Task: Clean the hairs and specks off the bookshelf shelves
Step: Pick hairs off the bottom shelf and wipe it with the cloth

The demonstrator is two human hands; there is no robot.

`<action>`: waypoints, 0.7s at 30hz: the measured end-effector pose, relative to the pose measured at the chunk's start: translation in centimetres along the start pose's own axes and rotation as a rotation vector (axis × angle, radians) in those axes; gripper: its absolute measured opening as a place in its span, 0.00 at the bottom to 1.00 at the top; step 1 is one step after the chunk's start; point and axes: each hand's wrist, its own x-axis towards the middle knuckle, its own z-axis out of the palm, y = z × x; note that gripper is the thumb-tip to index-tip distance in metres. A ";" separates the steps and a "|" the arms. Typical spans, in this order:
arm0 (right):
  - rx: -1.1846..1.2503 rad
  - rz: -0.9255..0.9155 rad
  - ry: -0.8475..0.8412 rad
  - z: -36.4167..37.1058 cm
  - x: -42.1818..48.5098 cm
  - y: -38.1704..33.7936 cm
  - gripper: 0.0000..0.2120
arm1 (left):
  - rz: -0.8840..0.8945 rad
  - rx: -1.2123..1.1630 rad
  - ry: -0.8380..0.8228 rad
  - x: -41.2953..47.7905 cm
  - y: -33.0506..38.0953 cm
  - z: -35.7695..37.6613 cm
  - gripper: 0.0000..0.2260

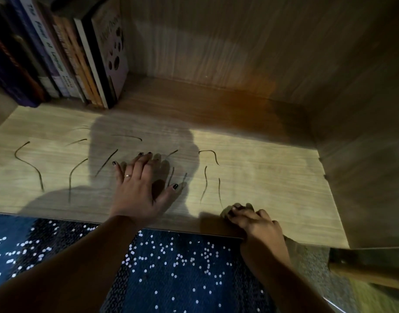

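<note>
About 12 hairs [106, 163] lay on 1 shelf [273, 177]. Left hand [137, 188] pressed flat, fingers spread; right hand [255, 222] clenched 1 pad [225, 213].

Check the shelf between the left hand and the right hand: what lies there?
In the head view, several dark hairs lie on the shelf between the flat left hand and the right hand, which grips a small pale object.

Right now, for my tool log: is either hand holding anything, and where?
Right hand: fingertips pinch a small pale lump, mostly covered, kind unclear. Left hand: flat on the shelf, empty.
</note>
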 end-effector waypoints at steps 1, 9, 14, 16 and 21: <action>0.047 0.003 0.000 -0.1 0.0 0.1 0.33 | 0.003 -0.001 -0.001 0.0 0.0 0.0 0.36; 0.014 0.000 0.224 2.7 0.2 -2.1 0.22 | 0.000 0.017 -0.014 0.0 -0.2 0.2 0.34; -0.067 0.034 0.126 2.8 0.3 -2.9 0.32 | -0.004 0.009 0.004 -0.1 -0.2 0.2 0.34; -0.035 0.053 0.072 1.9 1.0 -3.2 0.30 | -0.004 0.003 0.013 -0.1 -0.1 0.3 0.33; -0.069 0.044 0.165 1.0 4.1 -3.3 0.24 | -0.002 0.002 0.020 0.0 0.0 0.3 0.33</action>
